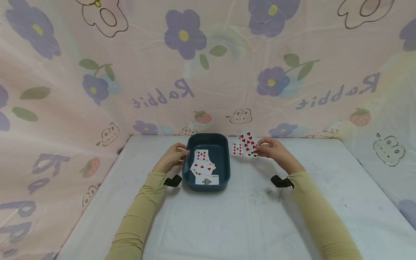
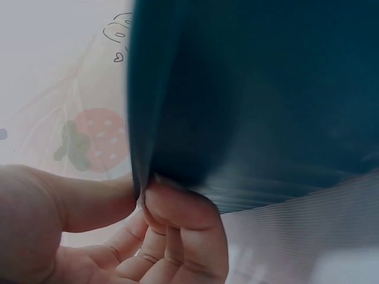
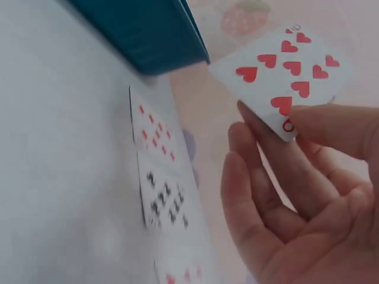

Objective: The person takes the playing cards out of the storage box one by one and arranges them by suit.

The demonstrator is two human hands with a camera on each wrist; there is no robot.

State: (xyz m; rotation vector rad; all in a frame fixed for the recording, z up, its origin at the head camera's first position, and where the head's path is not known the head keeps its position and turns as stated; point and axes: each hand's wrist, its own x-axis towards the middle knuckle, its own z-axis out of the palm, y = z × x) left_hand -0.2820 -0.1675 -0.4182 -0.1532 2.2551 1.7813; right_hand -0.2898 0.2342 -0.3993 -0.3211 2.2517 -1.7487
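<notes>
My left hand [image 1: 172, 158] pinches the left rim of a dark blue tray [image 1: 219, 144] between thumb and fingers. The left wrist view shows the tray wall [image 2: 266, 89] rising from that pinch. In the tray lie several face-up playing cards, among them a diamonds card [image 1: 201, 154], a hearts card [image 1: 202, 167] and an ace of spades [image 1: 208, 180]. To the right of the tray, my right hand [image 1: 277, 151] holds up a hearts playing card [image 3: 292, 68] by one corner, thumb on its face. Beneath it, a diamonds card [image 3: 155, 131] and a clubs card [image 3: 166, 196] rest on the table.
Another red-marked card [image 3: 182, 274] lies past the clubs card, partly cut off in the right wrist view. A white cover spreads over the table [image 1: 227, 224]. Flower-and-rabbit printed sheeting [image 1: 221, 83] stands behind the table and along both sides.
</notes>
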